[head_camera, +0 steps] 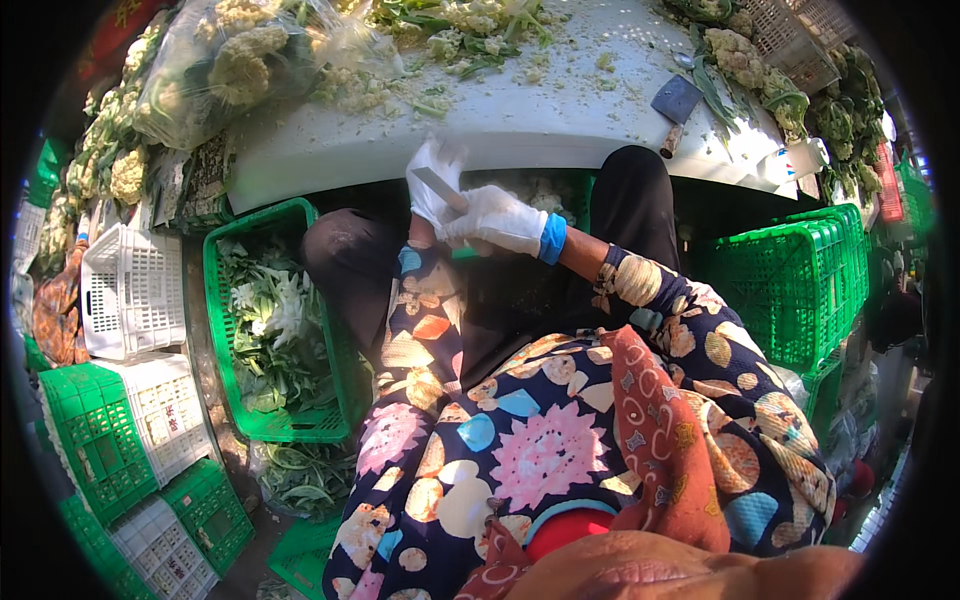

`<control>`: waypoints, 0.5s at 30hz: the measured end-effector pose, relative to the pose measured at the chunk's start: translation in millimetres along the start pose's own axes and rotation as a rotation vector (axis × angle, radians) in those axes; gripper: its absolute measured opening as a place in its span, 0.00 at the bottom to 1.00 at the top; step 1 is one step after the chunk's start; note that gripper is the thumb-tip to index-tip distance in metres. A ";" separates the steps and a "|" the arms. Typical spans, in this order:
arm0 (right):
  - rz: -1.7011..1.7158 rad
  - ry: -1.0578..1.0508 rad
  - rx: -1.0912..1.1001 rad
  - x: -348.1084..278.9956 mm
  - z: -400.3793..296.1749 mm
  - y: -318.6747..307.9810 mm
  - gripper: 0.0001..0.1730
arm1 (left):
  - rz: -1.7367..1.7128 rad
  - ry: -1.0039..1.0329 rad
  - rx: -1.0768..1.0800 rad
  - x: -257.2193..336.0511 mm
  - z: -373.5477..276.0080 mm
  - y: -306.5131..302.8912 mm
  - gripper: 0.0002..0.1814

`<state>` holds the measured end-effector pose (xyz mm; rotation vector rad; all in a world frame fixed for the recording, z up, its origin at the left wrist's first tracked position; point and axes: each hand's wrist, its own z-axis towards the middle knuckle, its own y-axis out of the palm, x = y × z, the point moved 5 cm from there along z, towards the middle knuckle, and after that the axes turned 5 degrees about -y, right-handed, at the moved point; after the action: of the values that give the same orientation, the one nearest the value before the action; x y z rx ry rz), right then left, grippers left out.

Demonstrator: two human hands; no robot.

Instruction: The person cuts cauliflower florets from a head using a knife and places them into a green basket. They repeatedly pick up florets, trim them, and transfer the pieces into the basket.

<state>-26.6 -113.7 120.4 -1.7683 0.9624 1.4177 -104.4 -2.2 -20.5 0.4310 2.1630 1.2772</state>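
My left hand (433, 184), in a white glove, is raised before the table's near edge with its fingers extended; motion blur softens the fingertips. My right hand (501, 220), in a white glove with a blue cuff, is closed around a knife with a flat metal blade (439, 187). The blade points up and left, across my left palm and wrist. Whether my left hand grips anything is unclear. Beyond both hands, cauliflower pieces and leaves (465, 34) lie on the white table (540, 146). Below them, between my knees, pale florets (546, 196) show in a green crate, partly hidden.
A cleaver (676, 99) lies near the table's right edge, beside a white bottle (806, 159). A plastic bag of cauliflower (225, 82) stands at the left. A green crate of leaves (217, 322) is by my left knee; stacked green crates (795, 285) stand at right.
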 end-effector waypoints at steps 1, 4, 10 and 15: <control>0.000 0.062 0.083 4.0 5.7 -17.7 0.15 | 0.721 0.399 0.051 10.9 -6.0 13.1 0.21; 0.037 0.255 0.434 15.1 19.2 -100.9 0.22 | 0.605 0.505 0.174 3.2 -28.3 46.2 0.20; -0.885 0.150 0.857 24.8 68.7 -279.0 0.29 | 0.765 0.523 0.083 -1.3 -45.6 92.1 0.15; -1.184 -0.234 0.612 -26.7 195.6 -217.1 0.19 | 0.744 0.450 0.124 -3.0 -41.0 77.2 0.15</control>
<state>60.9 166.5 120.8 -1.2422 0.0739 0.4516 -129.2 5.9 62.9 1.1774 2.5728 1.7585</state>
